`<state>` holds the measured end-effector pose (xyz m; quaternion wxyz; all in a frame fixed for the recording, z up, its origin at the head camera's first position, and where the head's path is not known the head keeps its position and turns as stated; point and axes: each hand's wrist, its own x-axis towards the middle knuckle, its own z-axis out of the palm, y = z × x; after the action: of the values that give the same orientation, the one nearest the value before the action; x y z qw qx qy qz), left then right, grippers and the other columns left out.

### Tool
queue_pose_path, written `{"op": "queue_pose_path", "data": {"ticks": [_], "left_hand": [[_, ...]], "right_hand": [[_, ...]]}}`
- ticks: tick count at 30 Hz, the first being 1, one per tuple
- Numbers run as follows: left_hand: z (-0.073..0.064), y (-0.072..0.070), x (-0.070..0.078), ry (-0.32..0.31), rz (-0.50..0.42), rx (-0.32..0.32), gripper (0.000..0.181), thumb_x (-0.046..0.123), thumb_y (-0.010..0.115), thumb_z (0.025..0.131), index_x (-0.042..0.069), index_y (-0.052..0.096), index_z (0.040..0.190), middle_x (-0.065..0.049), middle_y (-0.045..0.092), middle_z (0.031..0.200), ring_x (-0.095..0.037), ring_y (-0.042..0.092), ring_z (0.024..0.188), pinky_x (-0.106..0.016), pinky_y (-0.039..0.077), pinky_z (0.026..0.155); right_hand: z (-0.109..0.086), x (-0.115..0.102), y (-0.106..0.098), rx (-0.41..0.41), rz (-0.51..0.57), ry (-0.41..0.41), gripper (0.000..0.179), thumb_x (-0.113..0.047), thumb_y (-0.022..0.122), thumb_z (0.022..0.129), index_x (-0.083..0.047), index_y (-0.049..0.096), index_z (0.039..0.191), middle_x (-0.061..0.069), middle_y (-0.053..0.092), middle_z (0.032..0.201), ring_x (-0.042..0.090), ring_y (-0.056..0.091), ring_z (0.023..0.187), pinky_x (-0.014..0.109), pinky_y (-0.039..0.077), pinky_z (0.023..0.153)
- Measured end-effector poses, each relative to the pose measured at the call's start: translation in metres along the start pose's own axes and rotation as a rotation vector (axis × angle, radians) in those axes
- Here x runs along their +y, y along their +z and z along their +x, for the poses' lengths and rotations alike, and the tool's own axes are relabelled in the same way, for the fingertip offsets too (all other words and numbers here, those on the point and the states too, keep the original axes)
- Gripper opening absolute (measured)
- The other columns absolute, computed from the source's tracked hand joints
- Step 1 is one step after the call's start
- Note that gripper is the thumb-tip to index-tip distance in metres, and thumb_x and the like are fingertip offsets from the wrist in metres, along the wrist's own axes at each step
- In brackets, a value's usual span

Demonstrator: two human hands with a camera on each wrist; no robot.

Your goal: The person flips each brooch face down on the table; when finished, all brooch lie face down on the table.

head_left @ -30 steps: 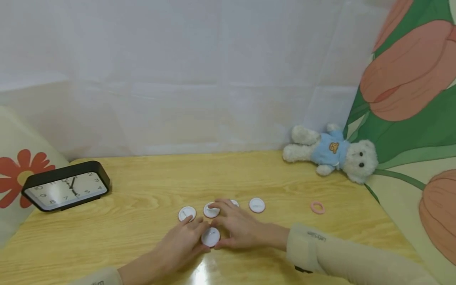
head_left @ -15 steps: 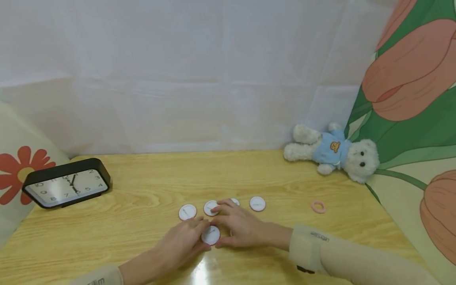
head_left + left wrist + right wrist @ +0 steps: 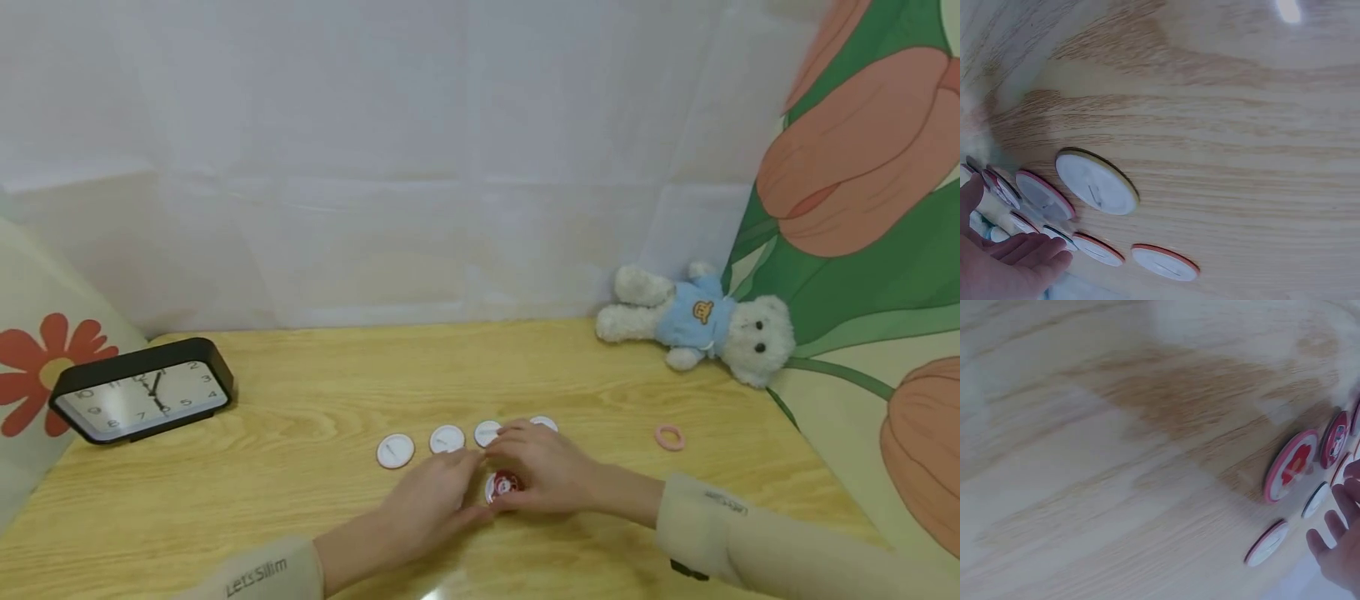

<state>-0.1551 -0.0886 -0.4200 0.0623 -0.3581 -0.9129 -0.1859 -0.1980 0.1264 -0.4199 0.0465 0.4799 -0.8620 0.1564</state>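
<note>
Between my two hands lies a round pin-back badge (image 3: 506, 483) with a red picture face; a white edge shows at its left. My left hand (image 3: 431, 500) is at its left side, thumb and fingers spread towards it. My right hand (image 3: 551, 475) reaches around its right side, thumb overlapping the lower edge. In the left wrist view, two white-backed badges (image 3: 1097, 181) lie beside the left hand, hidden under it in the head view. The right wrist view shows a red-flower badge (image 3: 1292, 465) near the right fingers (image 3: 1335, 522).
Behind the hands, several white-backed badges (image 3: 395, 451) lie in a row, the rightmost partly covered by the right hand. A pink ring (image 3: 670, 437) lies farther right. A black clock (image 3: 142, 392) stands left, and a plush bear (image 3: 697, 321) lies at the back right.
Both hands have shifted right, from around a white-backed badge to around the red-faced one. The left pair of back-row badges is now uncovered; the right hand overlaps the rightmost one.
</note>
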Motion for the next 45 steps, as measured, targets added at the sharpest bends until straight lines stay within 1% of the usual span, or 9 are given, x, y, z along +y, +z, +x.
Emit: {"op": "queue_pose_path", "data": {"ticks": [5, 9, 12, 16, 22, 29, 35, 40, 45], "left_hand": [[0.003, 0.002, 0.002, -0.009, -0.010, -0.017, 0.060, 0.035, 0.077, 0.083, -0.004, 0.056, 0.124, -0.017, 0.063, 0.119, -0.030, 0.060, 0.110, -0.043, 0.050, 0.096], [0.005, 0.005, 0.001, 0.003, -0.003, 0.004, 0.052, 0.032, 0.078, 0.082, -0.002, 0.058, 0.116, -0.016, 0.064, 0.112, -0.028, 0.062, 0.103, -0.041, 0.053, 0.091], [0.005, 0.008, 0.002, -0.017, 0.004, -0.008, 0.052, 0.033, 0.079, 0.081, -0.002, 0.059, 0.114, -0.016, 0.064, 0.110, -0.028, 0.062, 0.100, -0.041, 0.054, 0.089], [0.005, 0.012, 0.003, -0.034, 0.032, -0.031, 0.056, 0.035, 0.078, 0.082, -0.005, 0.060, 0.116, -0.022, 0.063, 0.117, -0.035, 0.060, 0.110, -0.045, 0.050, 0.096], [0.005, 0.017, 0.005, 0.006, 0.111, 0.004, 0.047, 0.035, 0.075, 0.084, -0.004, 0.064, 0.108, -0.025, 0.063, 0.118, -0.039, 0.059, 0.113, -0.046, 0.049, 0.097], [0.006, 0.021, 0.006, 0.030, 0.162, 0.046, 0.041, 0.037, 0.075, 0.082, 0.000, 0.064, 0.096, -0.022, 0.066, 0.111, -0.036, 0.061, 0.109, -0.045, 0.050, 0.095], [0.006, 0.019, 0.009, 0.026, 0.145, 0.021, 0.040, 0.034, 0.075, 0.083, -0.001, 0.066, 0.101, -0.024, 0.065, 0.114, -0.038, 0.060, 0.111, -0.046, 0.048, 0.098], [0.005, 0.016, 0.009, 0.014, 0.126, -0.003, 0.043, 0.035, 0.073, 0.085, -0.002, 0.065, 0.105, -0.026, 0.064, 0.117, -0.039, 0.059, 0.114, -0.048, 0.047, 0.099], [0.006, 0.012, 0.008, 0.030, 0.007, 0.048, 0.035, 0.028, 0.076, 0.083, 0.003, 0.065, 0.104, -0.009, 0.067, 0.101, -0.022, 0.064, 0.096, -0.035, 0.054, 0.087]], "right_hand": [[-0.009, 0.004, -0.003, 0.006, -0.006, -0.023, 0.058, -0.048, 0.077, 0.079, -0.007, 0.066, 0.118, 0.004, 0.065, 0.118, 0.020, 0.055, 0.115, 0.034, 0.045, 0.101], [-0.014, 0.006, -0.005, 0.039, -0.028, -0.044, 0.059, -0.049, 0.079, 0.076, -0.006, 0.066, 0.116, 0.003, 0.065, 0.113, 0.017, 0.057, 0.108, 0.031, 0.048, 0.096], [-0.016, 0.006, -0.004, 0.051, -0.041, -0.033, 0.059, -0.050, 0.079, 0.075, -0.008, 0.067, 0.114, 0.001, 0.066, 0.110, 0.016, 0.056, 0.105, 0.029, 0.049, 0.092], [-0.016, 0.006, 0.000, 0.046, -0.056, -0.031, 0.058, -0.051, 0.080, 0.073, -0.010, 0.067, 0.113, -0.001, 0.066, 0.107, 0.014, 0.055, 0.100, 0.026, 0.050, 0.087], [-0.015, 0.005, 0.005, 0.029, -0.055, -0.041, 0.058, -0.050, 0.081, 0.072, -0.011, 0.067, 0.112, -0.003, 0.065, 0.105, 0.012, 0.054, 0.098, 0.025, 0.048, 0.086], [-0.014, 0.007, 0.003, -0.007, -0.040, -0.051, 0.057, -0.045, 0.085, 0.069, -0.013, 0.067, 0.112, -0.003, 0.065, 0.104, 0.012, 0.055, 0.099, 0.026, 0.048, 0.089], [-0.012, 0.007, 0.004, 0.047, -0.001, -0.067, 0.047, -0.035, 0.085, 0.068, -0.013, 0.065, 0.104, -0.006, 0.065, 0.095, 0.009, 0.053, 0.087, 0.020, 0.046, 0.077], [-0.011, 0.006, 0.005, 0.081, -0.015, -0.086, 0.049, -0.038, 0.085, 0.063, -0.017, 0.057, 0.097, -0.009, 0.055, 0.084, 0.005, 0.044, 0.076, 0.014, 0.037, 0.064], [-0.009, 0.009, 0.005, 0.130, 0.026, -0.093, 0.052, -0.040, 0.085, 0.064, -0.017, 0.055, 0.099, -0.007, 0.054, 0.089, 0.006, 0.048, 0.082, 0.018, 0.043, 0.071]]}}
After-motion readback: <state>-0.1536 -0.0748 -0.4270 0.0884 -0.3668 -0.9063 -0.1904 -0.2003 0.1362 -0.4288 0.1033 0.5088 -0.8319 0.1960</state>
